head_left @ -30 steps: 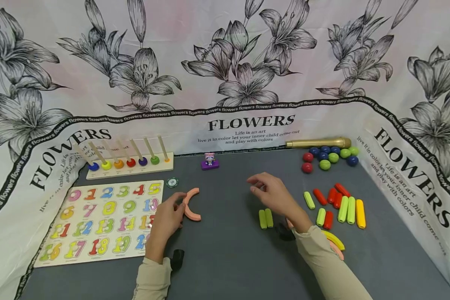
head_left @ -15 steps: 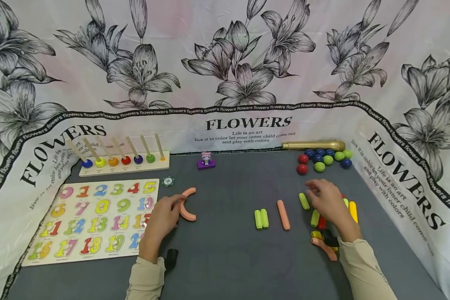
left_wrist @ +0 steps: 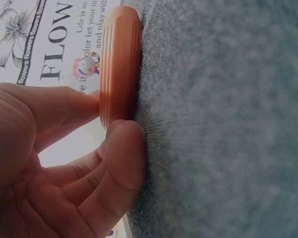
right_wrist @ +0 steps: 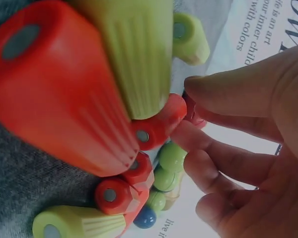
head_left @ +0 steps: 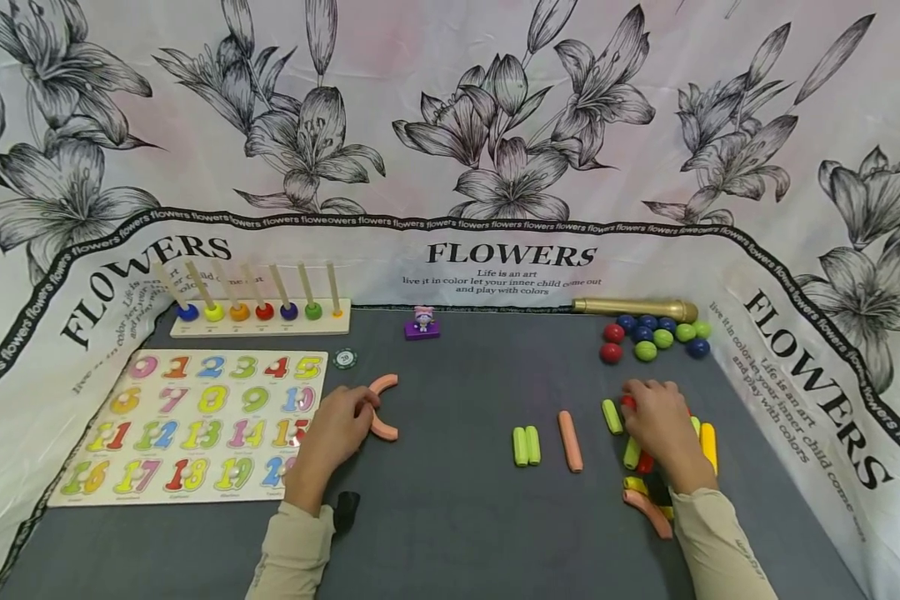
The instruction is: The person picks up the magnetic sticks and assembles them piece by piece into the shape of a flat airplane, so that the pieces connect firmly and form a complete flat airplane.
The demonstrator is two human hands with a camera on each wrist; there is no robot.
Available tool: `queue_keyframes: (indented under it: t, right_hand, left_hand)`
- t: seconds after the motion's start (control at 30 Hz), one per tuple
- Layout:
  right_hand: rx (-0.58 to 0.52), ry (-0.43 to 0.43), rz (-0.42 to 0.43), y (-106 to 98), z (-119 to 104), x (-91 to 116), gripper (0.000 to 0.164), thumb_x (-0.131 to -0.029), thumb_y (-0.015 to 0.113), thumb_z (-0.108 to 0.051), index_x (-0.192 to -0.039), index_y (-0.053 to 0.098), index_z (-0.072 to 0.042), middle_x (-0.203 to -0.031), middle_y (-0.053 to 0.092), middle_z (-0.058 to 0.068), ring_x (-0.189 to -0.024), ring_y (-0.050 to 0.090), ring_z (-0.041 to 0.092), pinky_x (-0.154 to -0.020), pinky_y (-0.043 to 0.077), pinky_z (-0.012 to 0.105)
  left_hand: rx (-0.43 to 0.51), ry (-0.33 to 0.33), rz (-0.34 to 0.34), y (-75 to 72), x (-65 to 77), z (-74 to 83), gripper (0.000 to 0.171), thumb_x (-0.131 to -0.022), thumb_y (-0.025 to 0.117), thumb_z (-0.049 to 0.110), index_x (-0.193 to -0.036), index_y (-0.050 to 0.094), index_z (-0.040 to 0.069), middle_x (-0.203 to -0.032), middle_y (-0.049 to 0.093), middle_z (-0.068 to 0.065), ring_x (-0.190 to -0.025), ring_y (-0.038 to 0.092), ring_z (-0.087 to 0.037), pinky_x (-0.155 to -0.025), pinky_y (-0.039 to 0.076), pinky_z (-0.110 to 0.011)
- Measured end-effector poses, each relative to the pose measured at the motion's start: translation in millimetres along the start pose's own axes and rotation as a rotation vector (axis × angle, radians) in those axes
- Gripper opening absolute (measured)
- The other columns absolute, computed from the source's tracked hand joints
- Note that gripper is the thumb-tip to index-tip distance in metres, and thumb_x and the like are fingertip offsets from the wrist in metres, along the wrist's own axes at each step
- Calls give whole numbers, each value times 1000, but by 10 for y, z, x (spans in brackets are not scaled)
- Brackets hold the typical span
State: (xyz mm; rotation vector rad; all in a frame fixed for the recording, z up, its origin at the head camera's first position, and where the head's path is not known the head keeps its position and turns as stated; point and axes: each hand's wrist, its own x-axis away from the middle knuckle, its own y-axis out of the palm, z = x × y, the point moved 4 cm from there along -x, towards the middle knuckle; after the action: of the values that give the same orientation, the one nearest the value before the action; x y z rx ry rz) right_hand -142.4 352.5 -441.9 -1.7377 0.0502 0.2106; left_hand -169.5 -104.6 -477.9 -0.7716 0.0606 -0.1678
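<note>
By the left hand (head_left: 337, 427), an orange curved piece (head_left: 385, 431) is pinched between thumb and finger on the dark grey surface (head_left: 465, 533). The grip of the right hand (head_left: 662, 427) is held loosely parted among red sticks (right_wrist: 64, 94); whether any is touched cannot be told. Between the hands, two green sticks (head_left: 527, 446) are placed near a straight orange stick (head_left: 570, 442). Farther back, coloured balls (head_left: 663, 338) are clustered by a gold rod (head_left: 630, 309).

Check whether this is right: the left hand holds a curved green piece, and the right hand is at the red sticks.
The curved piece in the left hand is orange, not green; the left wrist view shows it. The right hand is indeed at the red sticks.
</note>
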Motion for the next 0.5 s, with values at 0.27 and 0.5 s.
queue_keyframes:
  t: [0.27,0.5]
  right_hand:
    - [-5,7,-93,77,112,-118,16,-87,73,2,-98,67,13,-87,69,26,-81,62,47,-85,48,64]
    - [-100,-4,-90,-14,40,-139,14,-90,73,2,-95,67,13,-83,66,19,-74,61,38,-73,52,57]
  left_hand:
    - [5,-6,8,25,-4,-17,8,-104,70,8,-107,75,3,-90,58,-6,-81,52,-24,-73,45,-40]
    - [16,13,16,29,9,-33,6,-103,71,8,-105,74,4,-91,59,-6,-83,53,-23,-75,47,-42]
